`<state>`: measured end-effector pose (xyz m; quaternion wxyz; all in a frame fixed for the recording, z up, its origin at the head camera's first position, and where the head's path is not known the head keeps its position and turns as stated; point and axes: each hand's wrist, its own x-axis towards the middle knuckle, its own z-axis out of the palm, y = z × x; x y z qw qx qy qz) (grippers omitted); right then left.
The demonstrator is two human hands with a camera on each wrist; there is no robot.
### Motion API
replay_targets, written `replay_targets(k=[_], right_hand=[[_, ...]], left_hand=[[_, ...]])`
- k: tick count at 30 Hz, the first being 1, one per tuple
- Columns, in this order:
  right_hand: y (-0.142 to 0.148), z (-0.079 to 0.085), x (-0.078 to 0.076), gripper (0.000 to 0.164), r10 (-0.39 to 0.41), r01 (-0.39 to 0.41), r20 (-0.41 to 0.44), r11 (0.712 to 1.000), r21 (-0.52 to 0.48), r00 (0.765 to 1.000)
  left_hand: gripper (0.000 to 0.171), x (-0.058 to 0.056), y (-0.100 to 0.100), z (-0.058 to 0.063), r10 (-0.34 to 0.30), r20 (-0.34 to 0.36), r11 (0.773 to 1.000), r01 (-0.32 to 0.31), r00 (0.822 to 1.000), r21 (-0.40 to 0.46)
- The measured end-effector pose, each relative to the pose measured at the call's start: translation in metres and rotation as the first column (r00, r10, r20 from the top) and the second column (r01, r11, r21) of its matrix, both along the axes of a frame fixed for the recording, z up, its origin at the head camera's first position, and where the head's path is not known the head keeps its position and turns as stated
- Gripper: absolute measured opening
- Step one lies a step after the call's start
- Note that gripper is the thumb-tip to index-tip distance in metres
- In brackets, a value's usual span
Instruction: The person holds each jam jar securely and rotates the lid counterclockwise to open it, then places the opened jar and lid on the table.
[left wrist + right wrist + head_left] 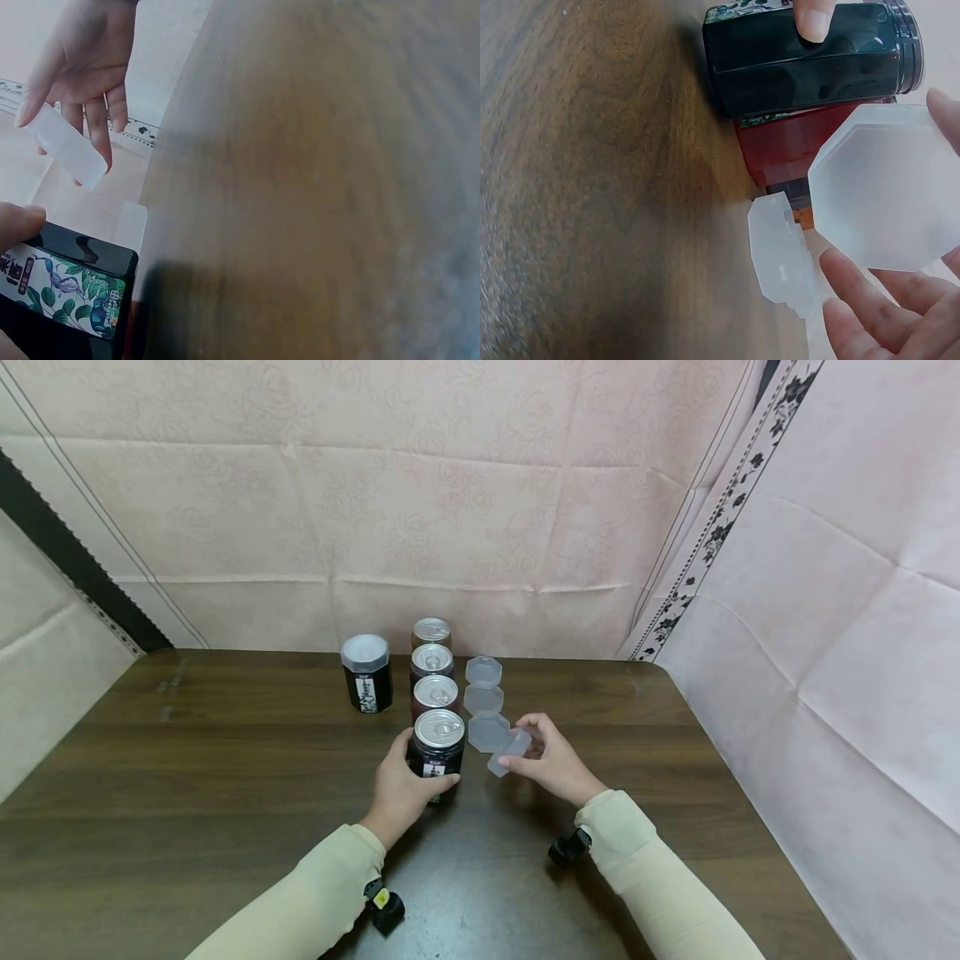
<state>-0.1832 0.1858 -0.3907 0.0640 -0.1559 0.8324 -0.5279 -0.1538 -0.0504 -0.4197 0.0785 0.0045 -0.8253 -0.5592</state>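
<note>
My left hand grips the nearest jar, a dark faceted one with a silver pull-tab top and a printed label. Thumb and fingers lie on opposite sides of it, and it stands upright. Beside it, my right hand pinches a translucent plastic lid by its edge, tilted. Three similar lids lie in a line to the right of the jars, the nearest one partly behind the held lid. Behind the gripped jar, three more pull-tab jars stand in a row, one of them red.
Left of the row, a dark jar stands with a translucent lid on its top. The brown wooden table ends at a pale cloth behind, and another cloth hangs at the right.
</note>
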Motion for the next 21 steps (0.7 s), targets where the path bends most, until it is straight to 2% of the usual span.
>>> replay_targets(k=[11,21], right_hand=[[0.0007,-0.0058,-0.0013,0.057,-0.006,0.008,0.045,0.999,-0.032,0.999],[0.0018,-0.0094,-0.0002,0.055,-0.001,0.001,0.002,0.999,-0.049,1.0]], left_hand=[[0.087,0.0001,-0.0006,0.0001,0.008,0.023,1.0,-0.008,1.0,0.005],[0.088,-0.0011,0.0007,-0.0034,0.012,0.018,1.0,-0.012,1.0,0.017]])
